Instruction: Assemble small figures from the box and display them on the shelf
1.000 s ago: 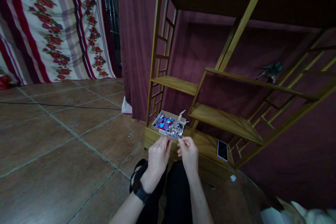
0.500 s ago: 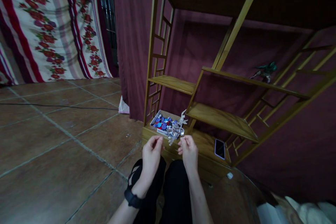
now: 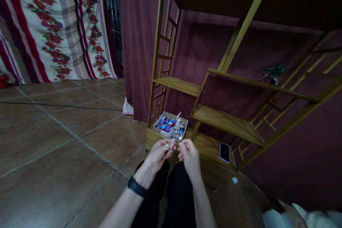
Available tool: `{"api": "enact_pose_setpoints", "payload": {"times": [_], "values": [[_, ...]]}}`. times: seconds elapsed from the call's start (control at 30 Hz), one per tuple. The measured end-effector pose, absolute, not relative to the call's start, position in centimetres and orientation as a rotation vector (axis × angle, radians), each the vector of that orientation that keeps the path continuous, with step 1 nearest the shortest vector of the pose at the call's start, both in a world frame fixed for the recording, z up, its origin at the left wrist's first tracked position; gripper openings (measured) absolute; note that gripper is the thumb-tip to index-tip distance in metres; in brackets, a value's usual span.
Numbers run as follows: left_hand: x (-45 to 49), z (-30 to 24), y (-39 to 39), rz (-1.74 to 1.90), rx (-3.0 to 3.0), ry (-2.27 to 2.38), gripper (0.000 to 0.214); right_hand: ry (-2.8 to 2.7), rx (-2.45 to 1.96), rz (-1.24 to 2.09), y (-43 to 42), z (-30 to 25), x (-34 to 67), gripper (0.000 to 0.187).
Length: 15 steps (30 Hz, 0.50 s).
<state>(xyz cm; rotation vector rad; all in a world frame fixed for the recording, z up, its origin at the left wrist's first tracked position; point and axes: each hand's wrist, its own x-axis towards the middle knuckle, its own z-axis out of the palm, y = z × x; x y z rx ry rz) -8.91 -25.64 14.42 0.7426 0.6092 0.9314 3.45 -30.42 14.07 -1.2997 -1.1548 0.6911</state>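
Observation:
Between my hands is a clear, transparent plastic figure with thin limbs and a pointed top piece, tilted in front of the box. My left hand grips its lower left part between thumb and fingers. At the figure's lower right, my right hand has its fingers pinched together against it; any small part inside that pinch is hidden. Just behind the figure stands a shallow cardboard box filled with blue, purple, red and white small pieces.
The box rests on the low base of a wooden shelf unit. A phone lies to the right on that base. A green and dark figure stands on a higher shelf. A cable crosses the tiled floor at left.
My left hand has gone from a pinch apart from the figure to gripping its lower part. The figure has shifted slightly left and down. My right hand stays close to it.

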Motion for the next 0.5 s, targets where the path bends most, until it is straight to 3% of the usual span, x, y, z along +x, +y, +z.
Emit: {"api": "enact_pose_setpoints", "payload": {"times": [0.5], "values": [[-9.0,13.6,-25.3,0.846,0.532,0.440,0.018,-1.146,-1.360,0.604,-30.6,14.6,3.7,0.023]]}}
